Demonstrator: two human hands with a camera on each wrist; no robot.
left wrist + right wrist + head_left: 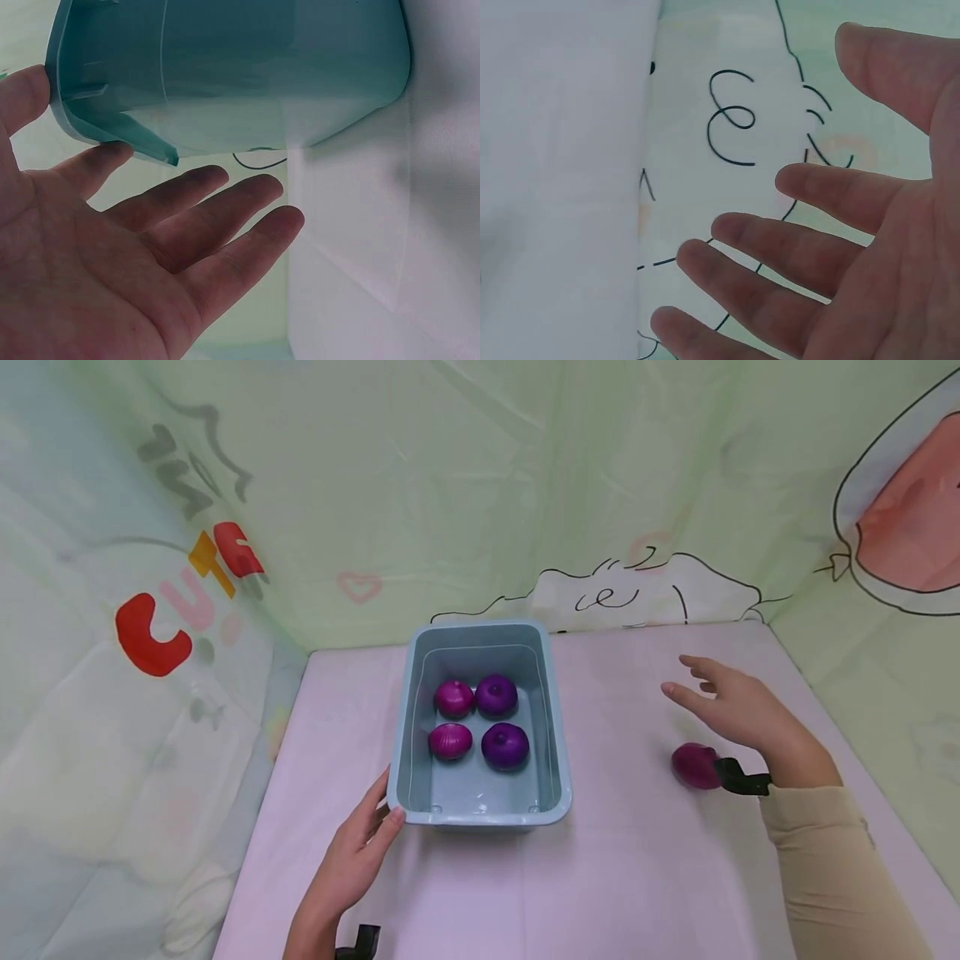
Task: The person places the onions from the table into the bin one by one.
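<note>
In the head view a blue-grey plastic bin (487, 814) stands on the table. Inside it sit two magenta red onions, one at the back left (453, 699) and one at the front left (451, 741), beside two dark purple onions (505, 747). My left hand (352, 860) touches the bin's near left corner; in the left wrist view its thumb and index finger rest at the rim (64, 112), the other fingers extended. My right hand (727, 702) hovers with spread fingers and nothing in it. Another red onion (695, 766) lies on the table below that hand, partly hidden by a black wrist mount.
A pale cloth covers the table (622, 860). Printed curtains (480, 485) hang behind it and at both sides. Black mounts (742, 777) are worn on both wrists.
</note>
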